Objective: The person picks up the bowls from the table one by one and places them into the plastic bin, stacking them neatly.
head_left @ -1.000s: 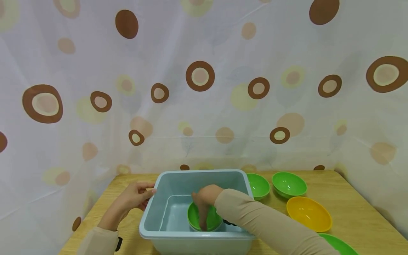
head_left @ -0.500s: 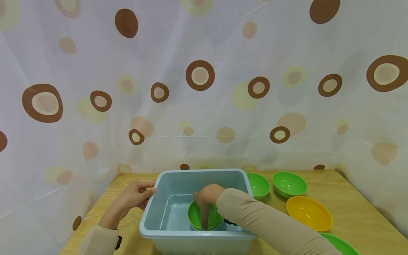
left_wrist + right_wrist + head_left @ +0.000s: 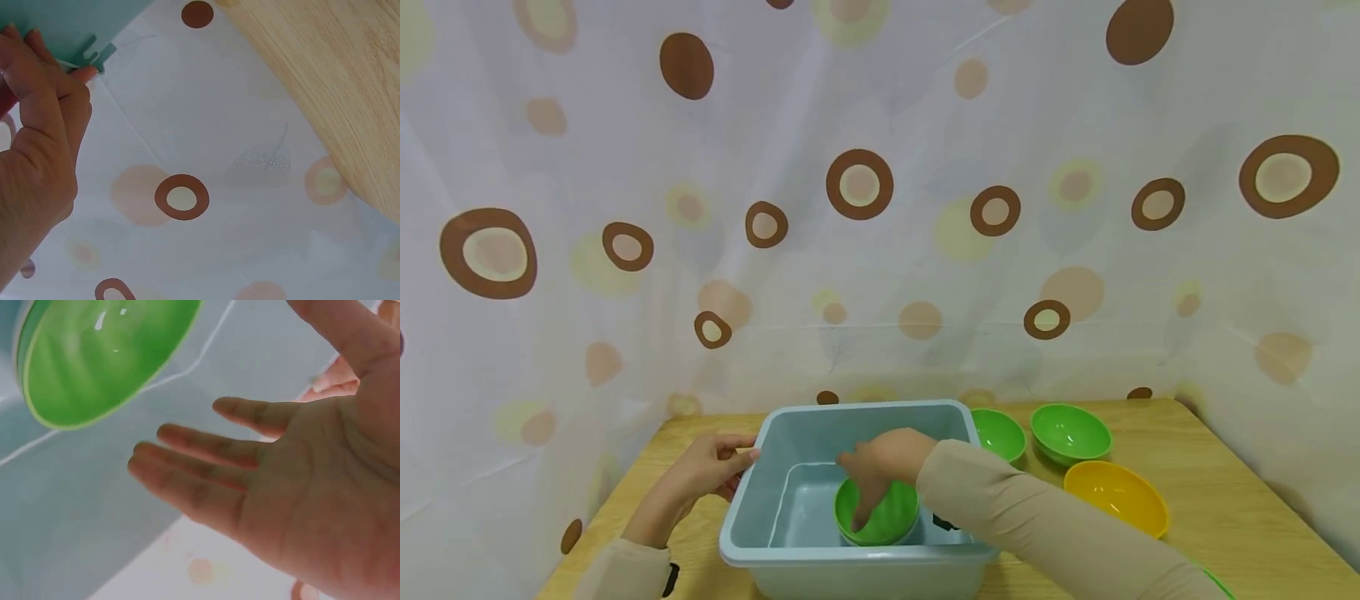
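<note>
A pale blue plastic basin [image 3: 865, 553] stands at the front of the wooden table. Its left rim is pinched between the thumb and fingers of my left hand [image 3: 707, 468]; the left wrist view shows that hand [image 3: 47, 119] at the basin's edge. Inside the basin sits a green bowl [image 3: 897, 510], with a paler edge visible beneath it. My right hand [image 3: 886, 463] is over this bowl, partly covering it in the head view. In the right wrist view the right hand [image 3: 300, 475] has spread, straight fingers, apart from the green bowl [image 3: 106, 369], and holds nothing.
Right of the basin are two green bowls, one [image 3: 1000, 435] partly behind its rim and another [image 3: 1070, 432] farther right. A yellow bowl [image 3: 1116, 497] lies nearer, beside my right sleeve [image 3: 1037, 525]. A sliver of green rim [image 3: 1217, 583] shows at the bottom right. A patterned curtain [image 3: 880, 350] hangs behind.
My right hand has let go of the green bowl in the basin and lifted slightly, its fingers opening. The left hand keeps its hold on the rim. The head view has shifted slightly.
</note>
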